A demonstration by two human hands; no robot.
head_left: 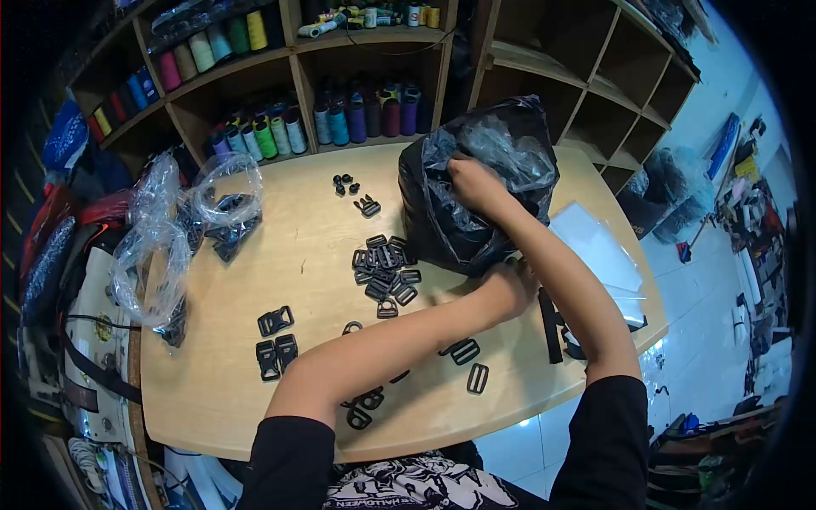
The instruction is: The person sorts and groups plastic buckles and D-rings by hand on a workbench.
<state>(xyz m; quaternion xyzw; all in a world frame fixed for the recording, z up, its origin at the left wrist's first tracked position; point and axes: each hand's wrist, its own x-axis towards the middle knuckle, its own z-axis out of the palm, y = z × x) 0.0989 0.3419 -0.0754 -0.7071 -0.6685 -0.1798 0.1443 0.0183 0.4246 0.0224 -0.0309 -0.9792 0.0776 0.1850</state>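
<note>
A black plastic bag (433,217) with a clear crinkled liner (501,140) stands open on the table. My right hand (476,183) is at its mouth, fingers closed on the bag's plastic near the rim. My left hand (512,289) is low against the bag's near side, partly behind my right forearm; its fingers are hidden. Left of the bag lies a pile of black strap adjusters (382,268). Black side-release buckles (274,320) lie further left, and more adjusters (478,378) are near the front edge, some under my left forearm.
Clear plastic bags (153,246) with black parts sit at the table's left edge. White sheets (595,246) and a black strap (550,327) lie at the right. Small black parts (344,183) rest toward the back. Behind stand shelves with thread cones (263,136).
</note>
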